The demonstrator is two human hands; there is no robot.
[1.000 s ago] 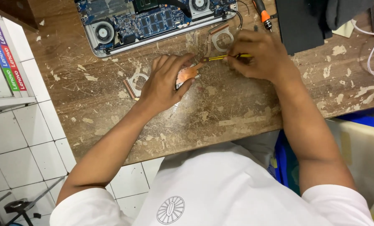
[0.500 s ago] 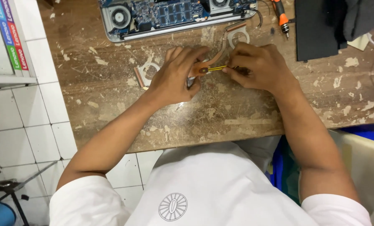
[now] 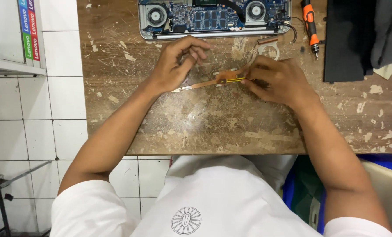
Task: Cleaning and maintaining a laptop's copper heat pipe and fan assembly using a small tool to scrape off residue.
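A copper heat pipe assembly (image 3: 204, 83) lies on the worn wooden table (image 3: 213, 127). My left hand (image 3: 176, 66) rests on its left end, fingers curled over it. My right hand (image 3: 277, 81) grips a thin yellow-and-black tool (image 3: 234, 80) whose tip touches the copper plate in the middle of the assembly. An opened laptop (image 3: 213, 17) with two fans and a blue circuit board sits at the table's far edge, just beyond both hands.
An orange-and-black screwdriver (image 3: 311, 24) lies to the right of the laptop. A black flat cover (image 3: 347, 39) lies at the far right with grey cloth on it. White boxes (image 3: 12, 35) stand on a shelf at left. White tiled floor lies below.
The view has shifted so the table sits lower in frame. My left hand has moved from covering the copper part to its left end, exposing the pipe. My right hand still holds the tool.
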